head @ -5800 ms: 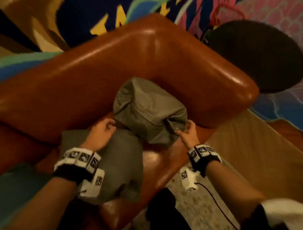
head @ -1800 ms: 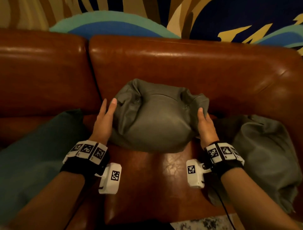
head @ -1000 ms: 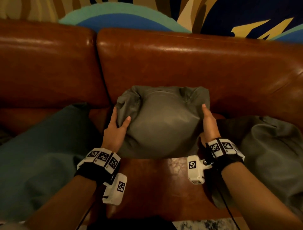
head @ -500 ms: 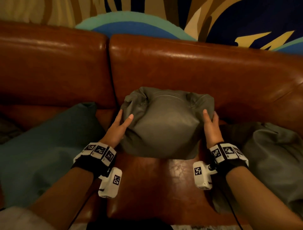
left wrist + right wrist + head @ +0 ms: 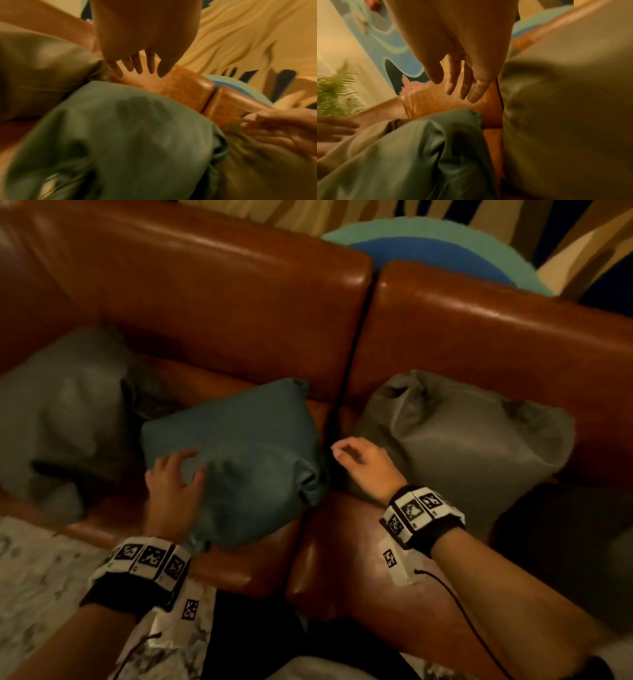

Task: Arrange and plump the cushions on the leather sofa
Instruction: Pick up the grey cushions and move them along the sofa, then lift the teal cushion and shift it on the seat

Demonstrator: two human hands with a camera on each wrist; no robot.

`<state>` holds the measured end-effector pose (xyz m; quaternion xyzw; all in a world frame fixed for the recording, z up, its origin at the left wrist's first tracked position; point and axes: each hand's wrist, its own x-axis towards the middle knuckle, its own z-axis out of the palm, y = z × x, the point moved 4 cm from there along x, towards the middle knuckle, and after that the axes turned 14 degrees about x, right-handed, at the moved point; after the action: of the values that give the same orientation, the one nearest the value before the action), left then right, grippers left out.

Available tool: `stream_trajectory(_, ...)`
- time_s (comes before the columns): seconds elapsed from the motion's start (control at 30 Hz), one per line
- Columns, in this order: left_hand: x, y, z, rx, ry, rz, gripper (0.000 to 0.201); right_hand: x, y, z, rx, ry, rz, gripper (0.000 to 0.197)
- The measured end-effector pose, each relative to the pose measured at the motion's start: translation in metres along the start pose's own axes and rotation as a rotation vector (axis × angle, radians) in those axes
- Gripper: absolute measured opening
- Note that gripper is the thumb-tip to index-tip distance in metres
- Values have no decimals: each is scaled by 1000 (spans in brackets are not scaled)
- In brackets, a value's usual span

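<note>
A teal cushion [image 5: 239, 446] [image 5: 120, 135] [image 5: 419, 148] lies on the brown leather sofa [image 5: 212, 302] near the seam between its two seats. My left hand [image 5: 178, 470] [image 5: 137, 66] hovers over the cushion's left part with fingers spread, holding nothing. My right hand [image 5: 352, 453] [image 5: 462, 83] hangs by the cushion's right edge with fingers loose and empty. Right of it a grey cushion [image 5: 462, 446] [image 5: 565, 108] leans on the backrest. Another grey cushion [image 5: 65, 412] [image 5: 42, 67] slumps at the far left.
A dark cushion or object [image 5: 565, 529] sits on the seat at the far right. A pale patterned rug [image 5: 34, 577] covers the floor in front of the sofa. Behind the backrest is a painted wall [image 5: 428, 251]. A fern [image 5: 334, 92] stands off to the left.
Both hands have let go of the grey cushion, which now leans on the backrest. The hands and my view have swung left to the teal cushion.
</note>
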<state>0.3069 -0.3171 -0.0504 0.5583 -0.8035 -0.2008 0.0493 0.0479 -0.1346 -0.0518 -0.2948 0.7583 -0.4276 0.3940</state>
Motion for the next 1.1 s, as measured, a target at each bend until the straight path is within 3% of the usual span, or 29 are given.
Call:
stream_trajectory(0.07,-8,-46,2,-16,-45,-228,50,10,16,34,122,29,176,36)
stream_trajectory(0.17,-17,-94,23,-104,-226,-462,78,17,31,68,342,152,406,76)
stream_trajectory(0.27,-17,-114,51,-485,-414,-542,89,17,41,94,527,192,584,79)
stream_trajectory(0.33,-12,-119,59,-653,-423,-550,93,15,42,104,602,206,619,71)
stream_trajectory(0.43,0,-126,57,-693,-442,-521,104,19,41,112,660,273,530,81)
stream_trajectory(0.57,24,-114,20,-573,-422,-441,63,26,29,114,691,347,427,58)
stream_trajectory(0.7,60,-104,-27,-408,-364,-227,90,31,7,104,761,418,301,64)
stream_trajectory(0.77,77,-100,-34,-376,-347,-69,78,36,4,96,765,409,282,63)
stream_trajectory(0.83,91,-98,-27,-286,-356,33,67,40,10,98,553,370,354,74)
stream_trajectory(0.9,104,-102,-13,-264,-380,-28,57,37,18,110,291,374,461,73)
stream_trajectory(1.0,112,-110,-4,-351,-378,-92,50,37,16,125,179,355,432,79)
stream_trajectory(1.1,116,-127,-8,-538,-302,-122,46,35,20,113,524,473,291,94)
